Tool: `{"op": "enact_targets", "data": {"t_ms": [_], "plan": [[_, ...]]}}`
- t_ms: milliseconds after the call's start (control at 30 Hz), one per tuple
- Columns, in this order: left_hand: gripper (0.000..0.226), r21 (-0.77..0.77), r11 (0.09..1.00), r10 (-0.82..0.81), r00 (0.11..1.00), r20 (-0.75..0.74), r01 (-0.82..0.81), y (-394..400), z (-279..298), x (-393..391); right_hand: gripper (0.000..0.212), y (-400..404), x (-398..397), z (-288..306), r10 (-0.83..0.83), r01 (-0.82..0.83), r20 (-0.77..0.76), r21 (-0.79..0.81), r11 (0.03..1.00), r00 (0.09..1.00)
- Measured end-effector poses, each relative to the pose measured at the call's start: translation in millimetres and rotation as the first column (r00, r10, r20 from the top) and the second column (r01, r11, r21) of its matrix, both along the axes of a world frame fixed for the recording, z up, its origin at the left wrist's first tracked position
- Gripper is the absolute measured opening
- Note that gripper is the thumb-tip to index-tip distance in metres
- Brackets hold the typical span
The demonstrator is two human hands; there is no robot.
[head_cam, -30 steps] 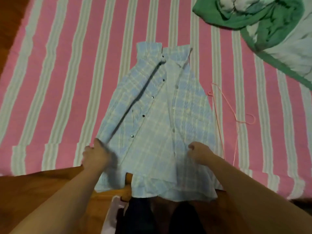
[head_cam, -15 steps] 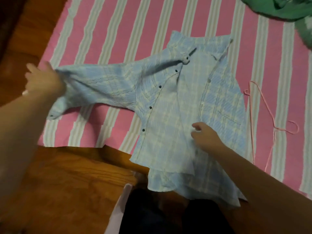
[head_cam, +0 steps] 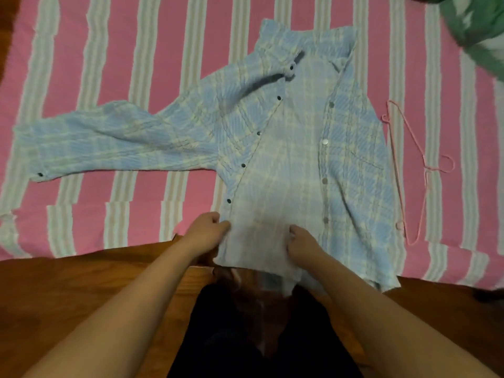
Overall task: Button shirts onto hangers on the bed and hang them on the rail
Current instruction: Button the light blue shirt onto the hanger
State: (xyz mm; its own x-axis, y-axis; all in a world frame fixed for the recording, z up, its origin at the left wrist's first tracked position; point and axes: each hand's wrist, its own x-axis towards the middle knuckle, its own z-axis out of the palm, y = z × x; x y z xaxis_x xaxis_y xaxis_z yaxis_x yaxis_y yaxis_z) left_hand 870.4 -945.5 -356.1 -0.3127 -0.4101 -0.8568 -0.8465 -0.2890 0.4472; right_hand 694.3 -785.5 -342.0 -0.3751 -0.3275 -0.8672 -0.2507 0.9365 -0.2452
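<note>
A light blue plaid shirt [head_cam: 272, 148] lies face up and unbuttoned on the pink striped bed [head_cam: 163, 36], collar at the far end. Its left sleeve [head_cam: 109, 143] is spread out flat to the left. My left hand [head_cam: 207, 230] grips the bottom edge of the left front panel. My right hand [head_cam: 300, 241] grips the lower inner fabric near the hem, which hangs over the bed's edge. A thin pink wire hanger [head_cam: 409, 165] lies on the bed just right of the shirt, touching neither hand.
A green and white cloth [head_cam: 477, 25] is bunched at the far right corner of the bed. The wooden bed frame [head_cam: 81, 282] runs along the near edge. My dark trousers [head_cam: 245, 336] show below.
My left hand let go of the sleeve, which now lies spread to the left, and came back to the shirt's lower hem. My right hand shifted down toward the hem.
</note>
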Motion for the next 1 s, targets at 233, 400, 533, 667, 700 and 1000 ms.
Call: {"op": "enact_targets", "data": {"t_ms": [233,400,533,667,700,1000], "plan": [[0.032,-0.085,0.978,-0.195,0.981,-0.015,0.193,-32,134,13,0.032,3,-16,20,0.17,-0.169,0.061,-0.025,0.985,0.983],[0.023,0.078,0.767,-0.618,0.766,-0.177,0.637,90,118,-88,0.024,19,-116,31,-0.071,0.032,-0.28,-0.141,0.99,0.957],[0.032,0.45,0.716,-0.4,0.842,-0.363,0.534,160,62,-125,0.021,50,-161,29,0.003,-0.027,-0.342,-0.066,0.997,0.94],[0.023,-0.256,0.96,0.111,0.994,-0.015,-0.111,87,19,-93,0.02,59,-150,6,0.064,-0.109,-0.314,-0.128,0.986,0.947],[0.025,-0.392,0.898,0.233,0.972,0.036,-0.201,56,12,-84,0.022,57,-142,-1,0.078,-0.125,-0.302,-0.14,0.982,0.95],[0.03,-0.258,0.938,-0.116,0.914,0.39,0.23,-46,-33,-111,0.043,37,-77,-47,0.11,-0.103,-0.325,0.038,0.994,0.939]]}}
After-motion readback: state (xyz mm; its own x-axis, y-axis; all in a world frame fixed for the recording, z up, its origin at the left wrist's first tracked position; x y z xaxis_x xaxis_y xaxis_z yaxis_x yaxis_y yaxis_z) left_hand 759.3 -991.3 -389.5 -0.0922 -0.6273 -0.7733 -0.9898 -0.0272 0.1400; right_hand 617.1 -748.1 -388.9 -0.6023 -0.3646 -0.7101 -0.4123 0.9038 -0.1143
